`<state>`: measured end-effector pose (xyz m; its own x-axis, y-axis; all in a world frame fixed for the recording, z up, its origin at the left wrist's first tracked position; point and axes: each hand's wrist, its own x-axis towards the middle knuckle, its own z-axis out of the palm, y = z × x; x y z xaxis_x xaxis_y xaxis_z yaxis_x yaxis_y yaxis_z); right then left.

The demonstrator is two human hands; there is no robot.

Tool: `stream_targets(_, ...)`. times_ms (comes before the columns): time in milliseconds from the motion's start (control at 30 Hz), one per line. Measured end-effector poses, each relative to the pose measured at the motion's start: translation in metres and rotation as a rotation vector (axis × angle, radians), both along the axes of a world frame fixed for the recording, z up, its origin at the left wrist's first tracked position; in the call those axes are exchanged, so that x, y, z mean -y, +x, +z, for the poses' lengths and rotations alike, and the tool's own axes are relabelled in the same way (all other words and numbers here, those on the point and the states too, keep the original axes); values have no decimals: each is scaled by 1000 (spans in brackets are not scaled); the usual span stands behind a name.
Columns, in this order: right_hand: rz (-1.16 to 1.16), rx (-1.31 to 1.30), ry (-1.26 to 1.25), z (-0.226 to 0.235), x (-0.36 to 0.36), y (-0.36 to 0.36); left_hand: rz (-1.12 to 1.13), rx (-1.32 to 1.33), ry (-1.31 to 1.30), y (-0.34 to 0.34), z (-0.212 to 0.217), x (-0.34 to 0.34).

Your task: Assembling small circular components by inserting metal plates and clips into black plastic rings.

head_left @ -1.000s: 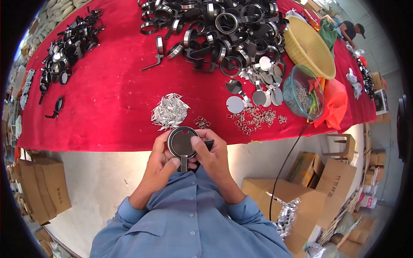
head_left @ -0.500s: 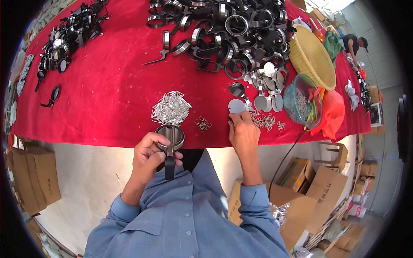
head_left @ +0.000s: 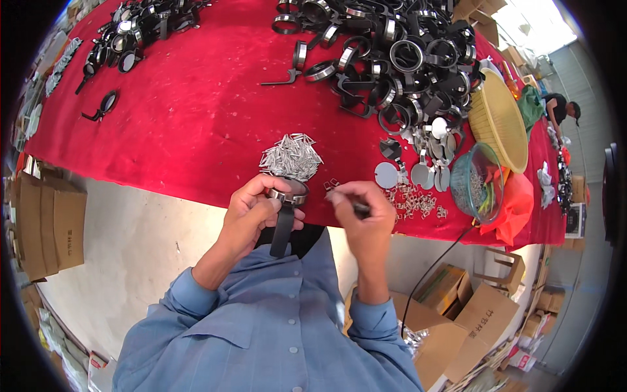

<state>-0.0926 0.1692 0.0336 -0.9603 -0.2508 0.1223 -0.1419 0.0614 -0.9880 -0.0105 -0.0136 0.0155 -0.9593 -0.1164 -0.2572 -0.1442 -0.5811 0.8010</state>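
My left hand point(head_left: 251, 212) grips a black magnifier frame point(head_left: 286, 208) by its round head, handle pointing down toward my chest, at the near edge of the red table point(head_left: 196, 130). My right hand point(head_left: 358, 215) is beside it with thumb and fingers pinched on a small thin piece at the fingertips; what it is cannot be made out. Just beyond the left hand lies a heap of small silver metal clips point(head_left: 291, 157). Right of my right hand lie round lenses point(head_left: 386, 175) and a scatter of tiny metal parts point(head_left: 413, 201).
A big pile of black frames point(head_left: 398, 52) fills the far middle. More frames point(head_left: 124, 39) lie far left. A clear bowl point(head_left: 477, 183), yellow basket point(head_left: 499, 121) and orange bag point(head_left: 516, 209) sit right. Cardboard boxes point(head_left: 52, 222) stand on the floor. Another person point(head_left: 560, 108) is far right.
My right hand left the frame, reached out to the lenses and small parts on the table, then came back beside the frame with something pinched. The left hand kept the frame.
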Motion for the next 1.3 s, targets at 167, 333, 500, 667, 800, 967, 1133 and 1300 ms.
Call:
stream_targets(167, 131, -29, -45, 4, 24, 22, 6, -2, -86, 2, -1, 1)
stream_targets(333, 84, -42, 13, 0, 32, 26, 46, -31, -215, 7, -11, 1)
stream_targets(500, 122, 27, 80, 6, 31, 26, 46, -42, -307, 8, -11, 3)
stream_targets(667, 76, 1, 184, 1, 25, 14, 96, -1, 17, 9, 0, 11)
stream_targets(800, 39, -129, 352, -21, 26, -3, 193, -20, -144, 15, 0, 36)
stream_targets(967, 131, -365, 627, -44, 34, -5, 280, -19, -218, 25, 1, 62)
stream_targets(1133, 171, -377, 748, -48, 55, 4, 311, -26, -193, 29, -1, 58)
stream_targets(1300, 156, -375, 1031, -55, 66, 8, 261, -5, -184, 27, -3, 53)
